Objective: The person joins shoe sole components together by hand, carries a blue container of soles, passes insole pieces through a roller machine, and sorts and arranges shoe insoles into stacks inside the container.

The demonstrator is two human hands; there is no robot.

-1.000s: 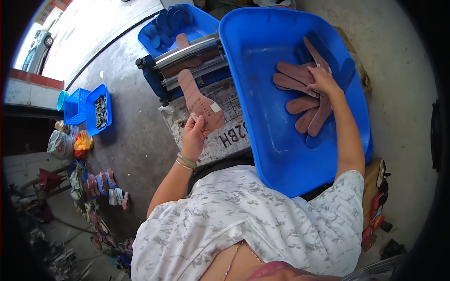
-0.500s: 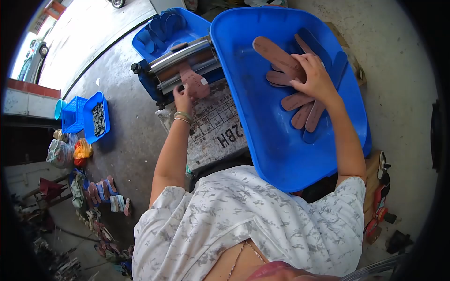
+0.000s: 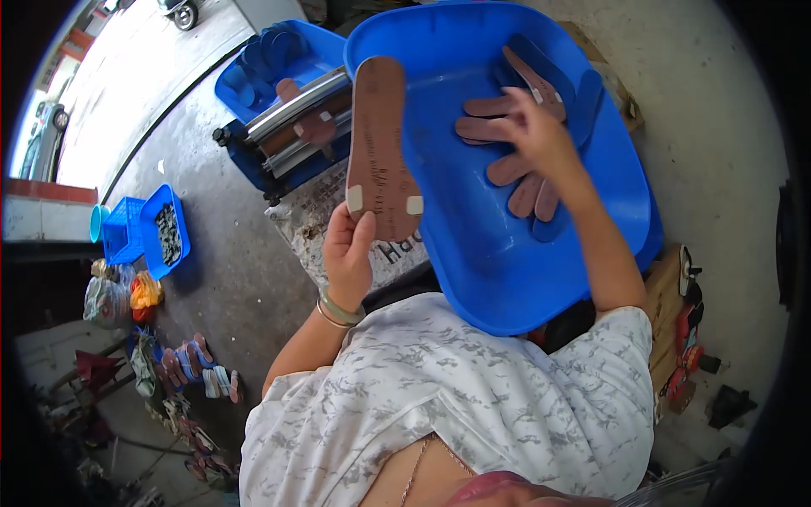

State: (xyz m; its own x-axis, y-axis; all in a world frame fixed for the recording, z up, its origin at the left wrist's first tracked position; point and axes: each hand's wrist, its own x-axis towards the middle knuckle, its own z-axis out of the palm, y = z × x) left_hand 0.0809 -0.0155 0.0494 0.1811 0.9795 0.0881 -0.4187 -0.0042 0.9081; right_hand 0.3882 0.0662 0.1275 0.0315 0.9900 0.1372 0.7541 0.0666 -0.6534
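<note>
Insole [image 3: 378,135] overlapping blue tub [image 3: 481,283], rollers [image 3: 296,108] nearby

A brownish-pink, foot-shaped insole [image 3: 378,139] bears dark print [image 3: 369,175] (plus two whitish squares [image 3: 415,205]); the white cloth shirt [image 3: 507,380] has mottled grey patches.

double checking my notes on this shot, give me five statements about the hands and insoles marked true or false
1. The left hand holds a brown insole. True.
2. The held insole has no pale patches. False: two pale patches show near its lower end.
3. The right hand is over the large blue tub. True.
4. The bangles are on the right wrist. False: they are on the left.
5. Another insole is at the roller machine. True.
</note>
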